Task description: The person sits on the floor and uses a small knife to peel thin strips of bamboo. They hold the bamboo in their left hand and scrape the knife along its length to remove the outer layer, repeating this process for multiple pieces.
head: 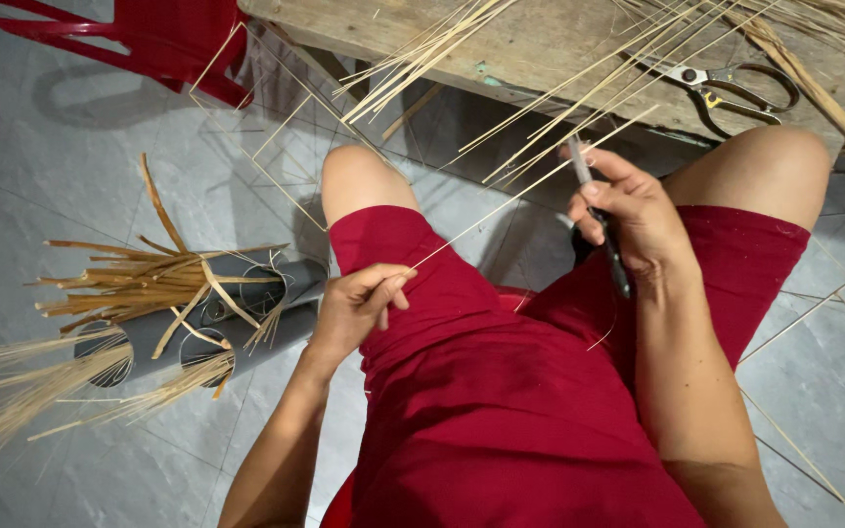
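A thin bamboo strip (501, 207) runs slantwise over the person's lap, from the left hand up toward the bench. The left hand (359, 303) pinches its near end between thumb and fingertips, just above the left thigh. The right hand (628, 215) is wrapped tight round a knife (600, 223), whose pale end stands above the fist while the dark end points down past the wrist; the strip passes just beside that pale end, though I cannot tell whether they touch.

The person sits in red shorts (501, 391), bare knees out toward the bench (540, 44). That bench is rough wood, and more strips (422, 59) fan across it and hang over its near edge. Scissors (735, 93) with dark handles lie on it off to the right, well apart from both hands.

On the tiled floor (61, 166) to the left lie grey pipes (256, 303), side by side, with wider brown slats (139, 279) sticking out of them. A sheaf of fine pale strips (22, 391) spreads away from the pipes toward the left edge. A red chair (158, 34) stands at the far left.
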